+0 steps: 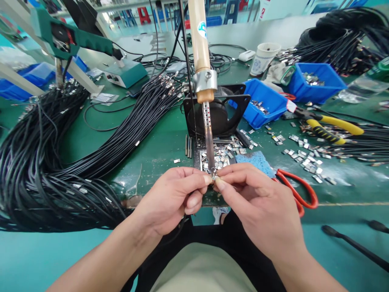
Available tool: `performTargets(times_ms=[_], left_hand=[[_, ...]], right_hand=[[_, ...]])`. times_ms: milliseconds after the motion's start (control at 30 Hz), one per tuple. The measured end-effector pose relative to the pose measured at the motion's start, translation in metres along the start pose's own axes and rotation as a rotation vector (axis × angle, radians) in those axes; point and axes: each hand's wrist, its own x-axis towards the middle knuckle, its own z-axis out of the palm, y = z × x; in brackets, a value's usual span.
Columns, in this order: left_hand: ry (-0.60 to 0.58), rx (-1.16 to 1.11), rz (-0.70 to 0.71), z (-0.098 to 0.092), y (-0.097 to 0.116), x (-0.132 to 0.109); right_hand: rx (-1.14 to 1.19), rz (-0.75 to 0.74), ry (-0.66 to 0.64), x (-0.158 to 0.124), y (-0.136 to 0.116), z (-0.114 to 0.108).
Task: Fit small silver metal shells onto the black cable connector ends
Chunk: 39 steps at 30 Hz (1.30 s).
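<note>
Both hands meet under the tip of a soldering iron (207, 121) with a pale wooden handle, fixed upright with its tip down. My left hand (179, 190) is closed in a pinch; a black cable (182, 222) shows just below it, its end mostly hidden by fingers. Thumb and fingers of my right hand (258, 198) pinch a small metal connector (214, 177) right at the iron's tip. Many loose metal connectors (223, 156) lie on a plate behind the fingertips. A blue sponge (257, 161) is just beyond my right hand.
A thick bundle of black cables (121, 150) fills the left. Behind the iron stands a black fan (212, 113). To the right are blue bins (264, 101), red-handled scissors (299, 190), yellow-handled pliers (334, 125), a paper cup (263, 59) and scattered connectors (310, 160).
</note>
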Motion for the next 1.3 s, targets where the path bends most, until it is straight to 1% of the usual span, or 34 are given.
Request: performTargets(times_ms=[533,1300], left_hand=[[0.001,-0.005,0.001,0.0026,0.0015,-0.0004],[0.012,-0.007,0.002,0.0015,0.001,-0.0015]], right_hand=[[0.019,0.014,-0.001,0.0001,-0.0016,0.0002],[0.035,0.013,0.002,-0.0014,-0.0024,0.0008]])
